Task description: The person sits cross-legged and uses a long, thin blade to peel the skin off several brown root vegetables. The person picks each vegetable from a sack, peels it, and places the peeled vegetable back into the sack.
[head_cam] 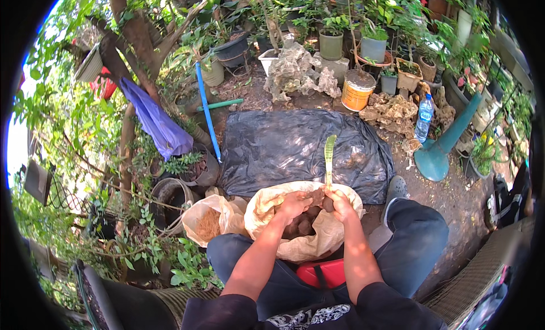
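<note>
A long yellow-green leaf (pixel 329 159), like a snake plant's, stands upright in my right hand (pixel 340 205), gripped near its lower end. Dark brown material shows beside those fingers. My left hand (pixel 294 205) holds a brown clump (pixel 316 197) close to the leaf's base; the fingers partly hide where clump and leaf meet. Both hands are over the mouth of a pale woven sack (pixel 266 202) with a rolled rim. Inside it lie several dark brown lumps (pixel 304 225). To the left, a smaller pale sack (pixel 235 210) contains tan fibre (pixel 208 223).
Black plastic sheeting (pixel 276 147) covers the ground ahead. Blue pipe (pixel 206 108) stands left of it, near potted plants. Rocks (pixel 294 70), an orange-labelled bucket (pixel 358 91), a water bottle (pixel 424 119) and a green flared object (pixel 438 155) line the far and right sides.
</note>
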Tool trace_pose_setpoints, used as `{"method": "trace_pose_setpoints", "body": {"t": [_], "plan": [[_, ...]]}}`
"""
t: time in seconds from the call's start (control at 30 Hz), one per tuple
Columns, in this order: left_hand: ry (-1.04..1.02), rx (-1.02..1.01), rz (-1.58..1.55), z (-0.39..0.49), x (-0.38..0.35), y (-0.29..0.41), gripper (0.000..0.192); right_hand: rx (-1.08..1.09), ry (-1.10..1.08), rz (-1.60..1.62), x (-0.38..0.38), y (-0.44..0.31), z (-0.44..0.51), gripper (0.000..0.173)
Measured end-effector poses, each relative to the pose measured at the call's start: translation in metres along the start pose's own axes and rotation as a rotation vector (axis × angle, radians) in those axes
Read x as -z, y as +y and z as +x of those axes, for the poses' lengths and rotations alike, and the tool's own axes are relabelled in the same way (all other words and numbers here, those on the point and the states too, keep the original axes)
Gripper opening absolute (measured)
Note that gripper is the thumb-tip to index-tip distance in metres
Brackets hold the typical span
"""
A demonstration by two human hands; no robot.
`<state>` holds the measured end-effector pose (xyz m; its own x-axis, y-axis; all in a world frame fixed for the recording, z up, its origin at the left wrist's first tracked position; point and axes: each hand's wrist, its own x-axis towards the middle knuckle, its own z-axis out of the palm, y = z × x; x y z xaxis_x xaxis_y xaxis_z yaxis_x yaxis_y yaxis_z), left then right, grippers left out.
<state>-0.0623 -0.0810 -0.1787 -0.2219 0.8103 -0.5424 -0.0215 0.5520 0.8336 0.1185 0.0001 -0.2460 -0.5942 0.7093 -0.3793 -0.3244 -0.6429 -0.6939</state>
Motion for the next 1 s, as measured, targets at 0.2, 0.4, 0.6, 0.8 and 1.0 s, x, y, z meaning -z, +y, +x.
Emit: {"method": "trace_pose_setpoints", "body": {"t": [0.2,0.4,0.6,0.8,1.0], "plan": [[0.104,-0.102,0.005,0.006,-0.002,0.000,0.022,-0.148,0.274,-0.655,0.043,0.002,0.008,0.025],[0.190,-0.268,0.332,0.002,-0.003,0.016,0.032,-0.019,0.414,-1.347,0.034,-0.004,0.006,0.053],[0.108,-0.385,0.400,-0.026,0.022,0.049,0.030,-0.133,-0.149,-0.536,-0.065,-0.047,-0.026,0.044],[-0.040,-0.318,0.144,-0.056,0.046,0.081,0.020,0.162,-0.368,-0.673,-0.088,-0.059,-0.028,0.029],[-0.073,-0.526,0.449,-0.078,0.046,0.082,0.029,0.105,-0.237,-0.899,-0.092,-0.081,-0.038,0.042]]}}
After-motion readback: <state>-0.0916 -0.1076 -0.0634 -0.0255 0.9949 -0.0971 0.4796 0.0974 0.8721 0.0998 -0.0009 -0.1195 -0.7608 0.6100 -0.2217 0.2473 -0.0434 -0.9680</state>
